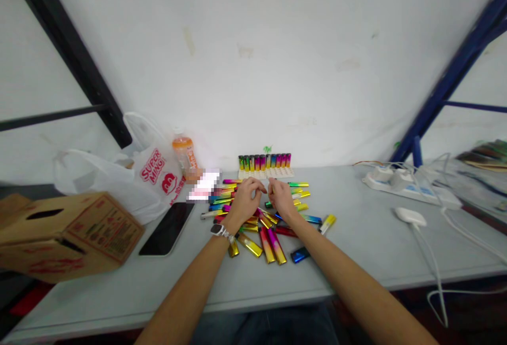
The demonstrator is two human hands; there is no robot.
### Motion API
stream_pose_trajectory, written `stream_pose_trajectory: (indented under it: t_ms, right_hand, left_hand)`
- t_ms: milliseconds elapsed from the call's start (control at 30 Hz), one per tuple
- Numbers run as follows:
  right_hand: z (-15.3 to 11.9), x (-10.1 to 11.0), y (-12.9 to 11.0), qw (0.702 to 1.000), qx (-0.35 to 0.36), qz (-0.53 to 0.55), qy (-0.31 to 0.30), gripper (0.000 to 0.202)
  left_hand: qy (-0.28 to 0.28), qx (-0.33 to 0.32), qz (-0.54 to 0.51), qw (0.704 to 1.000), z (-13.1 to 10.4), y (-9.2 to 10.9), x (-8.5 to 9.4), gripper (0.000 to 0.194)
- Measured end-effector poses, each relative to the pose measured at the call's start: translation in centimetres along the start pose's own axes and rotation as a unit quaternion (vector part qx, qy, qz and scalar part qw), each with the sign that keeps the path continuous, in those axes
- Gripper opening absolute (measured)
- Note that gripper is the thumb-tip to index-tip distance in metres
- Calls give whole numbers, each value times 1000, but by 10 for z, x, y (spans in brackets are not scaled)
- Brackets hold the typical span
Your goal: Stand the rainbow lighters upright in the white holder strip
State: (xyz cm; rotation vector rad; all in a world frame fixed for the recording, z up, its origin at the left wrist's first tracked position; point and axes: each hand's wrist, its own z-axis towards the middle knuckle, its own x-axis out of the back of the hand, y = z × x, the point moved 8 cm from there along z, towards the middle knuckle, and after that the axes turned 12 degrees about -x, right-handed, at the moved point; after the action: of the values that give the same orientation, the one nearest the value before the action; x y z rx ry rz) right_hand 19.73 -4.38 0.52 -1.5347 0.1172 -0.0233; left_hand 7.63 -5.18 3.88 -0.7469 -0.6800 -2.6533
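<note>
Many shiny lighters (270,244) in yellow, magenta, red, blue and green lie in a loose spread on the grey table. My left hand (249,198), with a watch (217,230) at its wrist, is over the left part of the spread, fingers bent inward. Close to it on the right, my right hand (280,197) is closed, its thumb side turned to the left hand. Anything between the fingers of either hand is too small or hidden to make out. Behind the hands, a row of lighters (264,162) stands upright in a pale, holed holder (285,173) by the wall.
To the left are a cardboard box (99,229), a white plastic bag (152,168), an orange drink bottle (184,149) and a black-screened phone (168,231). A power strip (412,189) and a white charger (411,217) with cables lie to the right. The table's front edge (269,305) runs below my forearms.
</note>
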Motion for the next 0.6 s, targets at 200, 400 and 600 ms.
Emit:
stream_pose_trajectory:
  t_ms: [200,400,600]
  right_hand:
    - [5,3,1,995,59,-69,48,39]
    - [1,4,-9,986,110,-101,78,27]
    - [10,0,-7,988,103,-101,59,36]
  left_hand:
    - [-6,2,4,1000,0,0,-1,25]
    - [-12,6,6,1000,1,0,-2,24]
    - [-5,13,6,1000,0,-2,-2,23]
